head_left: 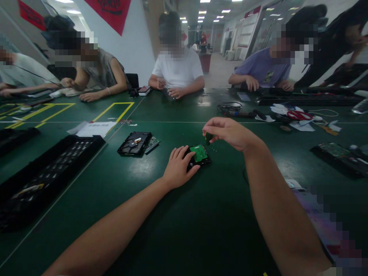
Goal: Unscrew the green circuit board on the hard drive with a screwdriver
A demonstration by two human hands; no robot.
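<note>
A black hard drive [204, 161] with a green circuit board [199, 153] facing up lies on the green table in front of me. My left hand [181, 165] holds it from the left, thumb along the near side and fingers over its left end. Above the drive's right end, my right hand [225, 132] pinches the dark green and yellow handle of a screwdriver [208, 138], tip down by the board's edge. Whether the tip touches a screw is too small to tell. Tiny bright bits, perhaps screws, lie just right of the drive.
Left of my hands sit another black drive [133, 143] and a loose circuit board [152, 145]. A long black tray [48, 176] stands at far left. Cables [230, 107] and a red-and-white bundle [299, 114] lie at the back right. Several people sit across the table.
</note>
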